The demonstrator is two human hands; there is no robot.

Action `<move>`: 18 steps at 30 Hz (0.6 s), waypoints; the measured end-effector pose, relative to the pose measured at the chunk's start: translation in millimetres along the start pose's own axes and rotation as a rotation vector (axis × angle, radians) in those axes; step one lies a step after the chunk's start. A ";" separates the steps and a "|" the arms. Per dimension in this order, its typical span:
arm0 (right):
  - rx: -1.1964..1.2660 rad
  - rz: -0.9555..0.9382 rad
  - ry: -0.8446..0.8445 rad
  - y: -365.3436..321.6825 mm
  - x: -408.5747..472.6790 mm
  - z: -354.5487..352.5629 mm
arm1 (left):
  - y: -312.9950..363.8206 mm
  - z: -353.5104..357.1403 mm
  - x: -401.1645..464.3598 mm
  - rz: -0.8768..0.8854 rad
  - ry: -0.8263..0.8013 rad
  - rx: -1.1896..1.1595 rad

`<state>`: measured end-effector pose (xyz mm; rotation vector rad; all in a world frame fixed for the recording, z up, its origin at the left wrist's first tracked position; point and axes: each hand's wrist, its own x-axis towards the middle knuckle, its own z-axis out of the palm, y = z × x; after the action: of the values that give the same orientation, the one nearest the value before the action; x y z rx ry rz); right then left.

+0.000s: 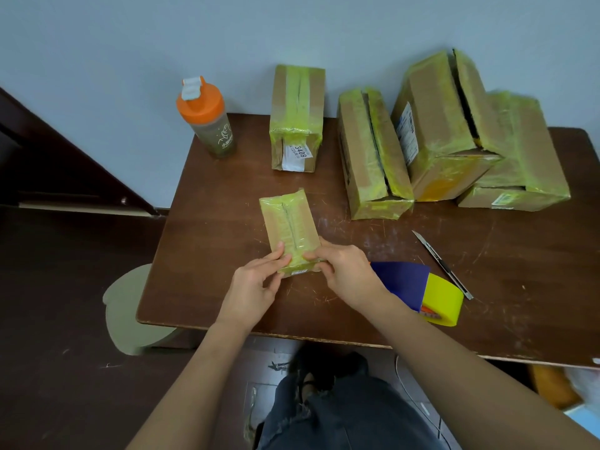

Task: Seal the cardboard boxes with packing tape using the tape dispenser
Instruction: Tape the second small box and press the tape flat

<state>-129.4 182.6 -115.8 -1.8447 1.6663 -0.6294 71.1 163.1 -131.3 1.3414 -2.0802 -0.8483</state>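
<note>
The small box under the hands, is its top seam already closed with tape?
Closed. On the small box, yellowish tape covers the whole centre seam, and the flaps lie flat. Both hands press its near end.
</note>
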 end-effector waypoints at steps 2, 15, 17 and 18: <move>-0.044 0.027 -0.043 -0.8 3.3 -2.9 | 3.5 -0.2 2.8 -0.009 -0.004 0.018; -0.101 -0.059 -0.270 12.0 14.9 -24.4 | 7.9 -37.3 19.2 0.094 -0.298 0.380; -0.112 -0.067 -0.267 12.3 14.8 -25.1 | 7.5 -36.9 23.3 0.115 -0.298 0.371; -0.113 -0.071 -0.274 11.7 14.6 -25.8 | 7.9 -36.3 23.9 0.112 -0.297 0.358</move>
<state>-153.8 164.8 -105.5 -1.9773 1.4877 -0.2986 83.1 135.4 -99.0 1.3205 -2.6108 -0.6824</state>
